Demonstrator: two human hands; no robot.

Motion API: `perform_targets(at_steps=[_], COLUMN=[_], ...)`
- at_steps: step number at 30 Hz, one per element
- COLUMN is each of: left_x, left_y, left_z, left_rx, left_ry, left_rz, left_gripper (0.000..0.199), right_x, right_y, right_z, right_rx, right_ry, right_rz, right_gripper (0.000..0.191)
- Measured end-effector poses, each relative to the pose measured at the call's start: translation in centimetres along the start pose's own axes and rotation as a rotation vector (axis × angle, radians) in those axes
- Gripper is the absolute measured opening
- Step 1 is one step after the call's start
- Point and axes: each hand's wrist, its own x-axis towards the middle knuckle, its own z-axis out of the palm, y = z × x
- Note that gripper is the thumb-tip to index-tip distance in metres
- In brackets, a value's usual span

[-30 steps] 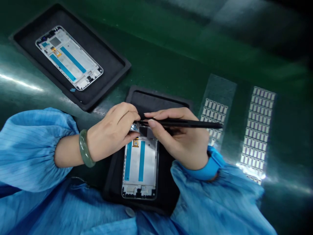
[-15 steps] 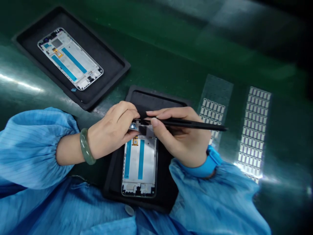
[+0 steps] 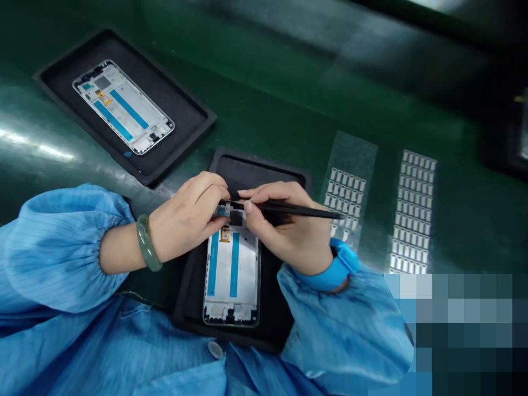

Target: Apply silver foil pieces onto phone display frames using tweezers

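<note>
A phone frame (image 3: 243,275) with two blue strips lies in a black tray (image 3: 185,308) in front of me. At its top end, my right hand (image 3: 289,223) pinches black tweezers (image 3: 303,210), whose tips point left towards my left hand. My left hand (image 3: 192,212) is closed at the frame's upper left corner, fingertips bent inward. A small shiny part (image 3: 223,210) shows beside its thumb; whether the fingers grip that part or the frame's edge is hidden. Below it sits an orange flex cable (image 3: 225,234).
At the upper left, a second black tray (image 3: 193,118) carries another phone frame (image 3: 136,113). Two clear sheets stand to the right: a partly filled sheet of small metallic pieces (image 3: 350,146) and a fuller one (image 3: 414,209). The lower right corner is pixelated.
My view has shifted slightly, so the sheets appear further left and the far tray a little lower. Both hands stay at the frame's top end, with the tweezers still in my right hand.
</note>
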Motion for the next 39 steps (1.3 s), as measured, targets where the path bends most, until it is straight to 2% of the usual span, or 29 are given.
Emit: perform_targets(at_steps=[3,8,15,23,25,26,29,31,33,35,37,39], left_x=[-0.2,-0.7,-0.9,-0.8,-0.7,-0.7,-1.0,-1.4,-1.8,-2.2,-2.1,-1.7], left_y=[-0.1,-0.3,-0.5,-0.6,-0.6,-0.5,0.7,2.4,4.5,6.5,8.0,8.9], left_z=[-0.1,-0.2,-0.3,-0.2,-0.4,-0.5,-1.0,-0.9,-0.2,0.8,2.0,2.9], left_rx=[-0.004,-0.055,-0.091,-0.106,-0.095,-0.074,0.013,0.050,0.067,0.107,0.161,0.213], left_ry=[-0.006,-0.030,-0.026,-0.025,-0.020,-0.007,0.049,0.052,0.005,-0.101,-0.208,-0.258], left_rz=[0.004,0.032,0.016,0.016,0.016,0.024,0.100,0.162,0.188,0.189,0.172,0.131], left_gripper=[0.014,0.019,0.018,0.014,0.012,0.012,0.011,0.011,0.022,0.036,0.040,0.040], right_x=[-0.1,-0.5,-0.5,-0.8,-0.7,-0.6,-0.3,-0.3,-0.7,-1.5,-2.5,-3.4], right_y=[0.1,0.2,0.0,0.0,0.0,-0.1,-0.4,-0.8,-1.2,-1.5,-1.6,-1.6], right_z=[-0.1,-0.2,-0.1,0.0,-0.2,-0.4,-1.1,-1.8,-2.4,-2.8,-3.0,-3.2], right_rx=[-0.003,0.126,0.040,0.094,0.151,0.198,0.297,0.244,0.118,-0.021,-0.137,-0.203], right_ry=[-0.007,-0.005,-0.074,-0.091,-0.020,0.068,0.448,0.601,0.622,0.583,0.545,0.513], right_rz=[0.006,0.062,0.034,0.014,0.037,0.058,0.111,0.108,0.103,0.098,0.078,0.055], right_gripper=[0.014,0.014,0.010,0.015,0.016,0.016,0.013,0.009,0.008,0.006,0.004,0.004])
